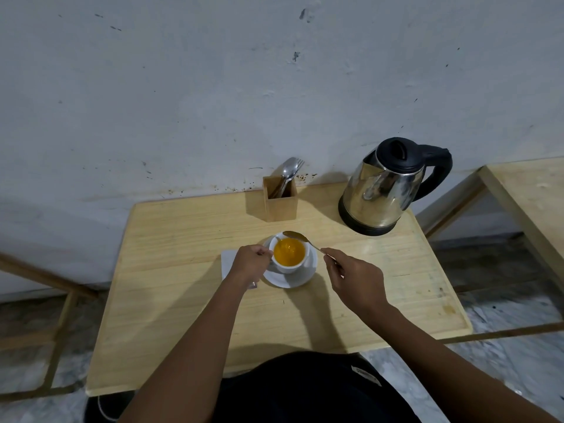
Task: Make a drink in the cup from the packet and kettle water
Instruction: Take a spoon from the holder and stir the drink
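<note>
A white cup (pixel 287 267) full of orange drink stands on a white saucer (pixel 300 277) in the middle of the wooden table (pixel 183 300). My left hand (pixel 248 264) grips the cup at its left side, where the handle is hidden. My right hand (pixel 354 279) holds a metal spoon (pixel 300 238) by its handle; the spoon's bowl hovers over the cup's far rim, out of the drink. A white packet (pixel 227 259) lies flat left of the saucer, partly under my left hand. The steel kettle (pixel 387 187) with a black lid stands at the back right.
A wooden cutlery holder (pixel 280 198) with a spoon and fork stands at the back, against the wall. A second wooden table (pixel 531 196) is at the right. Table frames stand on the floor at the left.
</note>
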### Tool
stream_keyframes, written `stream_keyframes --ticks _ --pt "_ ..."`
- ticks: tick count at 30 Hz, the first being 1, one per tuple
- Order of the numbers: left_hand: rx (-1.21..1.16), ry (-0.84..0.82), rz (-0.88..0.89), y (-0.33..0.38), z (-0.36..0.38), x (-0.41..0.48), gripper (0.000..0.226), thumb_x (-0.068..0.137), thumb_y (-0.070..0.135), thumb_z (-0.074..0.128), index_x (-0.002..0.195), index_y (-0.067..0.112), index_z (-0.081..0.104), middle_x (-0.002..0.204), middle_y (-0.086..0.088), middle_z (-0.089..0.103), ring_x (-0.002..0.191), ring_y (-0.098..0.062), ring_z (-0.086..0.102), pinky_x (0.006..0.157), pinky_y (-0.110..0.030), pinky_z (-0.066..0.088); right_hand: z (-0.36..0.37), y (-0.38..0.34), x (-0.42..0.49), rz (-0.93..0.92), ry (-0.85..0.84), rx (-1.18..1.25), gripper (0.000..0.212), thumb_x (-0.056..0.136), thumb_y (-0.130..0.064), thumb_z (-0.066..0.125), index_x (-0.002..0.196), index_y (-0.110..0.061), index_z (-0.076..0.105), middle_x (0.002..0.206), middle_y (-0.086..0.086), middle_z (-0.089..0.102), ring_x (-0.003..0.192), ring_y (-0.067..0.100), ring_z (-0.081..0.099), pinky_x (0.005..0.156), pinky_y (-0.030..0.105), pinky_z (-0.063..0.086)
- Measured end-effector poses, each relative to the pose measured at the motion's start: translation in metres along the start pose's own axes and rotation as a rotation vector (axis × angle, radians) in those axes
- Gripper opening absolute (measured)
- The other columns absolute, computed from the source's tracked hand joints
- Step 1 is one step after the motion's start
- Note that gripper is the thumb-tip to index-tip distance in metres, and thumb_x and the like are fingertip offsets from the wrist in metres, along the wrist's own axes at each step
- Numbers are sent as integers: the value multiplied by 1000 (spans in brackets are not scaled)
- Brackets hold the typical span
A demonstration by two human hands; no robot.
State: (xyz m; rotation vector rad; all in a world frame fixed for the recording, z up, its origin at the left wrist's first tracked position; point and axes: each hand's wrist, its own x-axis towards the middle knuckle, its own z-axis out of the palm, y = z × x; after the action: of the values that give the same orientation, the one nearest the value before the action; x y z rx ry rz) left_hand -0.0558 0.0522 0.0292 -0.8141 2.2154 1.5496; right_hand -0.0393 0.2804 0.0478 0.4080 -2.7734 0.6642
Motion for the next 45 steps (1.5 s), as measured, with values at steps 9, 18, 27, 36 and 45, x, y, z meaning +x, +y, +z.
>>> stream_keyframes --ticks 9,18,27,36,45 --pt "-4 6 9 0 0 -1 16 92 17 56 82 16 69 66 -7 57 51 -21 44 51 -27 36 1 -9 -7 47 49 87 36 89 -37 43 104 -27 74 58 -7 66 47 14 59 45 8 20" --pt "-9 11 1 0 1 0 15 92 18 56 84 16 69 63 -7 55 49 -20 43 51 -27 37 5 -7 -8 150 14 121 23 88 -19 69 108 -28 74 67 -8 70 56 13 64 47 10 27" --pt "-8 18 -2 0 1 1 16 91 19 56 91 14 71 71 -10 60 55 -24 47 54 -30 40 8 -10 -12 174 8 109 21 88 -20 70 107 -29 75 69 -9 71 58 13 64 48 8 24" --pt "20 19 15 3 1 -1 16 92 19 55 91 13 69 67 -6 58 49 -20 44 51 -26 38 10 -11 -21 238 -30 192 22 92 -23 64 111 -31 73 66 -10 68 57 6 58 50 15 34" --pt "10 28 25 3 1 -2 17 92 17 57 92 8 71 59 -5 52 46 -18 41 47 -24 35 14 -14 -23 356 -154 274 24 97 -35 54 115 -32 69 74 -8 73 72 9 68 61 29 50"
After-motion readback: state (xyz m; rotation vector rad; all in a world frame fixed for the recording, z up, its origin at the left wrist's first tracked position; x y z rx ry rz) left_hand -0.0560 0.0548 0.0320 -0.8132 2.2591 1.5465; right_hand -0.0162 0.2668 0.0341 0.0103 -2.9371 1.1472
